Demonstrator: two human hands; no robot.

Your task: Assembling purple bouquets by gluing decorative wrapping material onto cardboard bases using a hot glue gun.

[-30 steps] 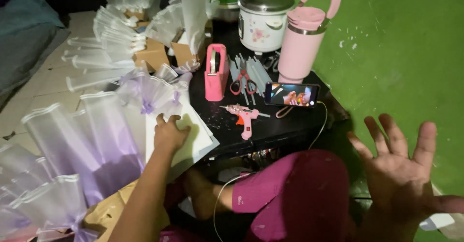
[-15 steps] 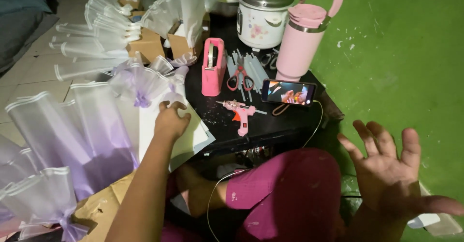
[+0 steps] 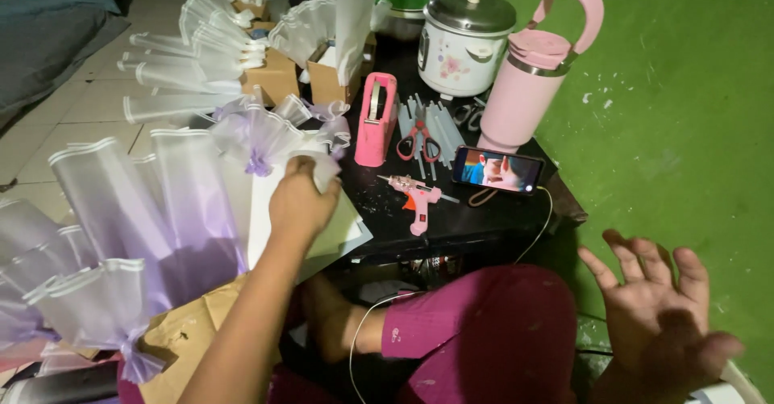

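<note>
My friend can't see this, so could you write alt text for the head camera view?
A person's left hand presses on white sheets beside purple-white bouquet wrappers; the right hand hovers open, empty. A pink glue gun lies on the black table.

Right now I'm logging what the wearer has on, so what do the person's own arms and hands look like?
Both hands are bare: no gloves, rings or watch visible on the left hand or right hand. The left forearm shows no sleeve. The right arm is out of view.
</note>
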